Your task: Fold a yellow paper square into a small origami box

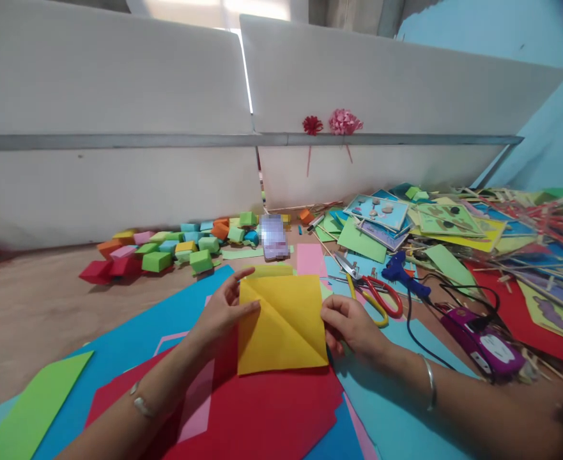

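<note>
Head camera, looking down: a square yellow paper lies flat on a big red sheet, right in the middle, between both hands. It has a fold line going from corner to corner.

The left hand holds the paper's left edge near the top corner, with the thumb on top and the fingers pinching it. The right hand is at the right edge, its fingers bent in and gripping the paper there.

Under the red sheet is a blue sheet, and a green sheet lies at the near left.

Just past the right hand are scissors with red and yellow handles, and a blue glue gun sits beside them. Farther back on the left is a pile of little paper boxes in many colors.
</note>
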`<state>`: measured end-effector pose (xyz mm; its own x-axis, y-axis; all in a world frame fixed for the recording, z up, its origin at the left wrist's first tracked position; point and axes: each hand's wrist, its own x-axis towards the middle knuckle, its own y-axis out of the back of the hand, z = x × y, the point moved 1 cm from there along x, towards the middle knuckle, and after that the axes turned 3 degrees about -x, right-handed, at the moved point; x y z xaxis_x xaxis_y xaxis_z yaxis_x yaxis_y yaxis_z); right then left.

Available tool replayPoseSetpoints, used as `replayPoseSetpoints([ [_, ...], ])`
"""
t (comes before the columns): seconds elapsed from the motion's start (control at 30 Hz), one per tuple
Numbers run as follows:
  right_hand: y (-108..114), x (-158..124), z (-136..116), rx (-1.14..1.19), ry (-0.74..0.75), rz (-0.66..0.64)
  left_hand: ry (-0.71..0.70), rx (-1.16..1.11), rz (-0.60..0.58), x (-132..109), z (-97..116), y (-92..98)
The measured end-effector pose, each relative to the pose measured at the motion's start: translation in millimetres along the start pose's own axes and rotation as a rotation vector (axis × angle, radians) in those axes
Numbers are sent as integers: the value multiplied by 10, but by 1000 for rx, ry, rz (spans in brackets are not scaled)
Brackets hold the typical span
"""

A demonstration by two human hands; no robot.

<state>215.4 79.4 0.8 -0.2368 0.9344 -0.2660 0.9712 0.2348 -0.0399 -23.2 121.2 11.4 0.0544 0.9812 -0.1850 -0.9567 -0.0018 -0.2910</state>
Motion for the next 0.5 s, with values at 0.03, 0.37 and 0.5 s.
replayPoseSetpoints([
  [0.03,0,-7,-14,6,6,1,46,-46,-11,-20,20,-14],
  [0.37,31,125,-244,-341,200,-42,263,-97,-79,-55,-9,-3],
  [0.5,80,186,-467,-1157,940,161,232,-111,-38,7,49,63],
])
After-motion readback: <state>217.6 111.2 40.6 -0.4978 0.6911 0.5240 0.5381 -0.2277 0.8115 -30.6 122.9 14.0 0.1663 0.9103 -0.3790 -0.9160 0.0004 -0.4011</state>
